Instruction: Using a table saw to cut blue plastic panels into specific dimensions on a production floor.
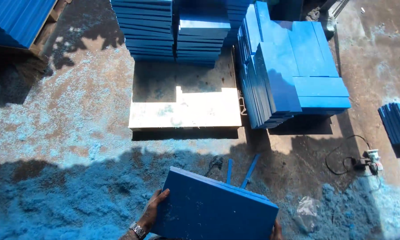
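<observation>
At the bottom centre of the frame, the left hand (153, 209) (a watch on its wrist) grips the left edge of a blue board (215, 209), fingers curled around it. The right hand (277, 231) holds the right edge, mostly hidden. Stacks of blue boards (293, 66) fill the top.

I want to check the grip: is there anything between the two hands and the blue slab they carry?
Nothing visible. The left hand grips the near left edge of the blue slab directly. Only the fingertips of the right hand show, at its right corner, also touching it.
</observation>
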